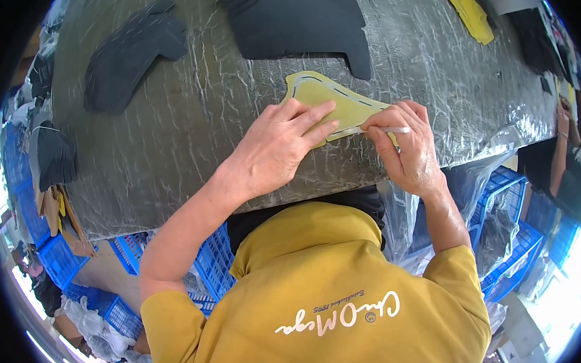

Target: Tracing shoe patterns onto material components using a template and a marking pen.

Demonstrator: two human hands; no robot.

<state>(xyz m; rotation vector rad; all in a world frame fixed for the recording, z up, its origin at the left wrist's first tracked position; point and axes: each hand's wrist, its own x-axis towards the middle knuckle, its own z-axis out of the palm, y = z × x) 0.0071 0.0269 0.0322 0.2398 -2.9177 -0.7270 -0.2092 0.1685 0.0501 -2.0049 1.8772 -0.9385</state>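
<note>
A translucent yellow template [342, 110] with dashed slots along its edges lies on the plastic-covered table. My left hand [275, 139] rests on its left part, fingers spread and pressing down, gripping nothing. In my right hand [407, 142] a slim white marking pen [395, 129] is pinched between thumb and fingers. That hand sits at the template's lower right edge, where the pen's tip is hidden behind my fingers. Just beyond the template is a large black cut piece of sheet material [295, 23].
Stacked black cut pieces [133, 55] lie at the far left, and a yellow piece [458, 5] at the far right. Blue plastic crates [507, 236] stand below the table's near edge [168, 221]. At the right, another person's arm [560, 144] reaches to the table.
</note>
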